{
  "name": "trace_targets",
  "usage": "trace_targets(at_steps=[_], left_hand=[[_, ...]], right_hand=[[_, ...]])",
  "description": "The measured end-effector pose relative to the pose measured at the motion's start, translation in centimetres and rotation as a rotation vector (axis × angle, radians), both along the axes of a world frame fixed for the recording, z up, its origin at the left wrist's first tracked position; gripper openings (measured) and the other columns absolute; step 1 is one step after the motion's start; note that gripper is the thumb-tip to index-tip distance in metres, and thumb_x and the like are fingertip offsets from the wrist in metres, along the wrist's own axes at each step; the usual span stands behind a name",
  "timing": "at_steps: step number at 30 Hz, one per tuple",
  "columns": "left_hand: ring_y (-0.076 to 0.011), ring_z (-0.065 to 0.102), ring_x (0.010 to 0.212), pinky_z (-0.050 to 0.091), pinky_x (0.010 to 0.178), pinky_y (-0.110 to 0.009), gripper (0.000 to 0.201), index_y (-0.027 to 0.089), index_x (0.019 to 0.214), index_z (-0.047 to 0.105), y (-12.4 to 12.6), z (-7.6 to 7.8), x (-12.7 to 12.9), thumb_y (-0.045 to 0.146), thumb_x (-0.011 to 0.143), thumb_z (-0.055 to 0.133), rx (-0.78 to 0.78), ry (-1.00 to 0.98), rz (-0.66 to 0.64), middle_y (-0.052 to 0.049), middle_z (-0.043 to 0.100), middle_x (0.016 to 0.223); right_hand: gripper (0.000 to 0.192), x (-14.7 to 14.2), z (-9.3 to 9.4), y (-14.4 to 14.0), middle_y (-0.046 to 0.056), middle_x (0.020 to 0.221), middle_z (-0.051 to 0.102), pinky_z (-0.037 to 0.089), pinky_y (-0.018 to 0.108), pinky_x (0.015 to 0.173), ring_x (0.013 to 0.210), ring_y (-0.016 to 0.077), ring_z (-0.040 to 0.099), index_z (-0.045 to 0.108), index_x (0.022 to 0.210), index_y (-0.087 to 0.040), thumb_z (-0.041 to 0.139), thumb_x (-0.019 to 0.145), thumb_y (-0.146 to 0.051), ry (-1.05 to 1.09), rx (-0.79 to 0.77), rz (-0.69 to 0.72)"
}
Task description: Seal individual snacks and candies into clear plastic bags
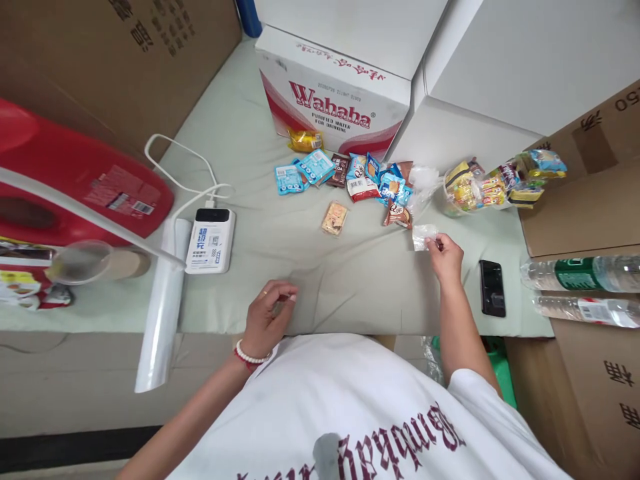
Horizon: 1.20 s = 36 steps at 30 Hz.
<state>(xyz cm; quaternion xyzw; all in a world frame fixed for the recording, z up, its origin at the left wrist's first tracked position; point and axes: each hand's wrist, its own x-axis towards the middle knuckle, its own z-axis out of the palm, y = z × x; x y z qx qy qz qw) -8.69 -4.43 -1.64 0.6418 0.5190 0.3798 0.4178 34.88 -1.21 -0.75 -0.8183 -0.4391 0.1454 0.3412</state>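
My right hand [447,257] pinches a small clear plastic bag [424,238] by its edge, just in front of the snack heap. My left hand [269,317] hovers by the table's front edge, its fingers loosely curled with nothing visible in them. A pale, flecked biscuit-like piece [335,218] lies by itself between the hands and the heap. Behind it are blue snack packets [316,165], a brown cocoa packet [340,170], a red-and-white packet [363,180] and a brown packet [399,215]. Crumpled clear plastic [425,187] lies to their right.
A clear tub of wrapped snacks [465,190] stands at the right, with a phone [493,288] and bottles [580,273] nearby. A Wahaha carton [335,100] closes off the back. On the left are a cabled power bank [211,241], a plastic roll [163,320] and a red jug [100,180].
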Motion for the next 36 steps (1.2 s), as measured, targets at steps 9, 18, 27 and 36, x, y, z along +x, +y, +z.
trace_targets(at_steps=[9, 18, 27, 36], left_hand=[[-0.02, 0.068, 0.083, 0.057, 0.075, -0.034, 0.056, 0.015, 0.102, 0.076, 3.9, -0.8, 10.5, 0.056, 0.066, 0.091, -0.631, -0.666, -0.225, -0.008, 0.075, 0.094], [-0.012, 0.057, 0.063, 0.048, 0.065, -0.027, 0.044, 0.015, 0.072, 0.07, 3.4, -0.7, 8.7, 0.049, 0.058, 0.095, -0.635, -0.62, -0.039, 0.001, 0.066, 0.067], [-0.0219, 0.066, 0.099, 0.055, 0.09, -0.038, 0.038, 0.019, 0.069, 0.064, 3.8, 0.2, 3.6, 0.048, 0.073, 0.088, -0.203, -0.372, -0.15, -0.008, 0.068, 0.098], [-0.0261, 0.05, 0.14, 0.037, 0.121, -0.051, 0.037, 0.024, 0.13, 0.068, 7.5, 4.5, 5.0, 0.045, 0.103, 0.053, 0.307, -0.134, -0.194, -0.013, 0.06, 0.143]], right_hand=[[0.037, -17.4, -0.2, -3.8, -0.003, 0.073, 0.066, 0.051, 0.029, 0.058, 0.061, 0.0152, 0.056, 0.065, 0.09, -0.025, 0.079, 0.076, -0.057, 0.926, -0.026, 0.351], [0.032, -14.6, 0.3, -3.0, -0.005, 0.069, 0.057, 0.043, 0.025, 0.059, 0.06, 0.0121, 0.048, 0.065, 0.083, -0.023, 0.083, 0.074, -0.048, 0.815, 0.059, 0.272], [0.027, -12.4, 1.0, -4.0, -0.003, 0.077, 0.064, 0.048, 0.03, 0.066, 0.065, 0.0147, 0.056, 0.069, 0.093, -0.025, 0.079, 0.083, -0.048, 0.655, 0.137, 0.315], [0.019, -10.7, 4.9, -1.4, 0.004, 0.091, 0.072, 0.053, 0.037, 0.081, 0.085, 0.0205, 0.067, 0.078, 0.095, -0.028, 0.067, 0.095, -0.044, 0.355, 0.068, 0.839]])
